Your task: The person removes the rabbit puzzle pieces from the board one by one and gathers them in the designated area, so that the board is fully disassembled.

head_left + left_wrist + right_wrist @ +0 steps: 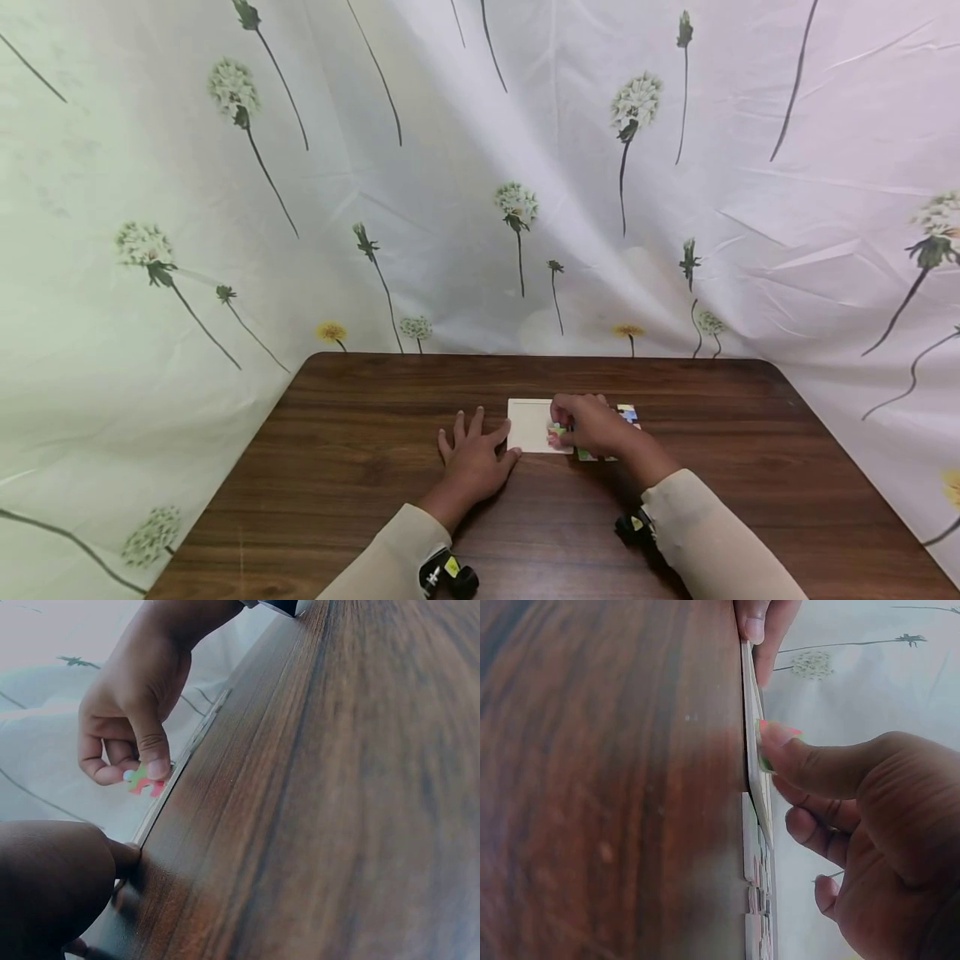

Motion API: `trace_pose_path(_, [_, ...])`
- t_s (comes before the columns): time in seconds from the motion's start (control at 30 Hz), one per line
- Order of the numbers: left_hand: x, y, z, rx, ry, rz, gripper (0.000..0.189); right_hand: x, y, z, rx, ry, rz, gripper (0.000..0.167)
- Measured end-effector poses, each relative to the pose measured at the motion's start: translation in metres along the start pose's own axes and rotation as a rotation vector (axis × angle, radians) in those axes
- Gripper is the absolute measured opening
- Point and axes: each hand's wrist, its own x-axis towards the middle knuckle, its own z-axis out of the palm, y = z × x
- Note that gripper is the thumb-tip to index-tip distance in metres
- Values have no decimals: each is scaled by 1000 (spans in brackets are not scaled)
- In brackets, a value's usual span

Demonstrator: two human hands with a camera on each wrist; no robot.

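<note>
A cream puzzle tray with a raised rim lies on the brown table. My right hand pinches a red and green jigsaw piece between thumb and fingers, just above the tray's right part. With fingers spread, my left hand rests at the tray's left edge, its thumb and forefinger touching that edge. More jigsaw pieces lie to the right of the tray, partly hidden beneath my right hand. In the right wrist view, several flat pieces sit in a row beside the tray.
The dark wood table reaches back to a white cloth printed with dandelions, which hangs behind and at both sides. Each wrist wears a small black camera, one at the left cuff and one at the right.
</note>
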Motion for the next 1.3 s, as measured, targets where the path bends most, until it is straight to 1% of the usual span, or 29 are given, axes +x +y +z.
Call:
trace_pose_path(0.23, [0, 1, -1, 3, -1, 1, 53, -4, 7, -2, 72, 36, 1, 25])
trace_pose_path(0.37, [0, 1, -1, 1, 3, 0, 53, -8, 10, -5, 100, 66, 0, 24])
trace_pose_path(0.5, [0, 1, 0, -2, 6, -1, 53, -15, 15, -9, 153, 71, -2, 23])
trace_pose_path(0.6, [0, 0, 1, -8, 6, 1, 53, -21, 20, -12, 158, 88, -10, 23])
trace_pose_path(0.73, [1, -2, 3, -9, 7, 8, 54, -30, 29, -15, 137, 120, -28, 23])
trace_pose_path(1.0, [2, -3, 5, -3, 0, 13, 54, -46, 46, -25, 215, 155, -12, 22])
trace_pose_path(1.07, [2, -3, 4, 1, -3, 9, 54, -49, 50, -26, 218, 165, -11, 21])
trace_pose_path(1.3, [2, -3, 4, -6, -3, 10, 54, -57, 60, -28, 235, 164, 40, 20])
